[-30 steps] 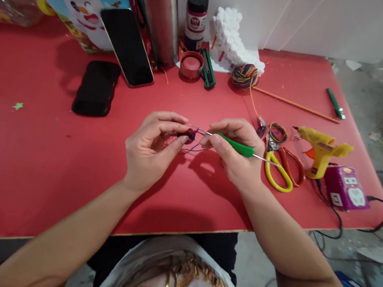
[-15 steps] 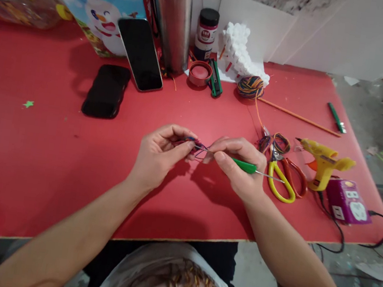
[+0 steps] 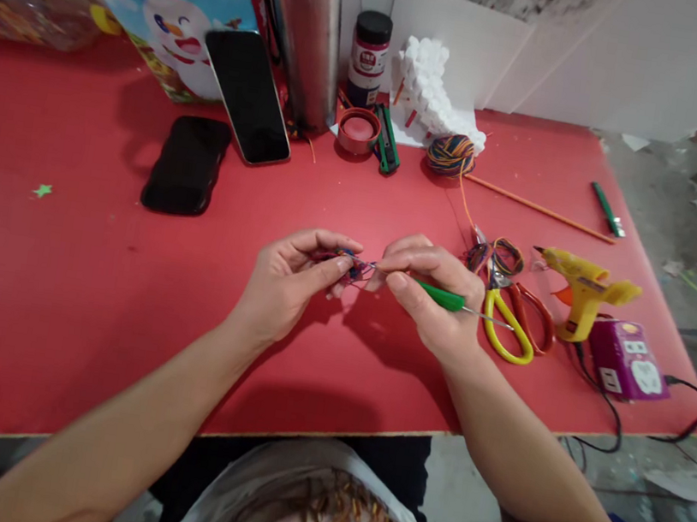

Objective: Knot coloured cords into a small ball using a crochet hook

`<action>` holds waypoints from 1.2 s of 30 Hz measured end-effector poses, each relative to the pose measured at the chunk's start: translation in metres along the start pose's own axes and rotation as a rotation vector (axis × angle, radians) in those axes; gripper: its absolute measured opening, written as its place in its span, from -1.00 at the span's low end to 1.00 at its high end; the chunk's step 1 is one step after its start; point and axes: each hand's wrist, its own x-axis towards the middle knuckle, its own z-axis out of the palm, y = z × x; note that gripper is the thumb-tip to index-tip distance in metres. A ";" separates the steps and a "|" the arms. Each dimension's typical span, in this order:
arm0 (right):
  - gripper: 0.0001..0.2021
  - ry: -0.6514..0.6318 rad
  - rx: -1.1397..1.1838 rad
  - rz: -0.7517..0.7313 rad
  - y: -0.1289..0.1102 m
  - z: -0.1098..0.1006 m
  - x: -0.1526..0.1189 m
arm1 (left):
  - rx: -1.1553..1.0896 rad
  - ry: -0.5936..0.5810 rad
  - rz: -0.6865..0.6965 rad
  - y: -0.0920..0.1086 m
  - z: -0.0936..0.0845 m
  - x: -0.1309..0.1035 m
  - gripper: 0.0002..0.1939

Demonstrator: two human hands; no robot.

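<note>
My left hand (image 3: 286,281) pinches a small piece of multicoloured yarn work (image 3: 357,269) between thumb and fingers, above the red table. In my right hand (image 3: 434,295) is a crochet hook with a green handle (image 3: 442,297), its thin metal end pointing left to the yarn piece and another metal end sticking out to the right. Loose yarn strands lie between the two hands. A multicoloured yarn ball (image 3: 452,154) sits further back, with an orange strand running from it toward the scissors (image 3: 511,331) and a small yarn bundle (image 3: 507,257).
On the red table (image 3: 58,298) are two phones (image 3: 186,165), a steel flask (image 3: 308,39), a dark-capped jar (image 3: 368,61), a green cutter (image 3: 387,141), a white bumpy model (image 3: 434,91), an orange stick (image 3: 541,209), a yellow glue gun (image 3: 587,290) and a purple box (image 3: 629,361).
The hook tip and my right fingers have shifted slightly at the yarn piece, and more of the piece shows beside my left thumb. The whole view has moved a little.
</note>
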 end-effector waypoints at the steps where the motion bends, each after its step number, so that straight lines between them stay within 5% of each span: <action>1: -0.86 0.014 0.014 0.027 -0.001 0.001 0.000 | -0.004 -0.007 -0.005 0.000 0.001 0.000 -0.88; 12: -0.87 0.014 -0.127 -0.033 0.004 -0.002 0.002 | -0.124 -0.101 -0.151 0.003 0.002 0.000 -0.78; 22: -0.88 0.059 -0.105 0.007 0.005 0.002 0.002 | 0.082 0.002 0.081 -0.003 0.004 -0.001 -0.86; 30: -0.88 0.132 -0.202 0.004 0.004 0.007 -0.001 | 0.119 0.080 0.174 -0.001 0.011 -0.005 -0.58; 36: -0.83 0.093 -0.254 -0.019 0.005 0.009 -0.002 | 0.198 0.021 0.224 -0.006 0.009 -0.005 -0.49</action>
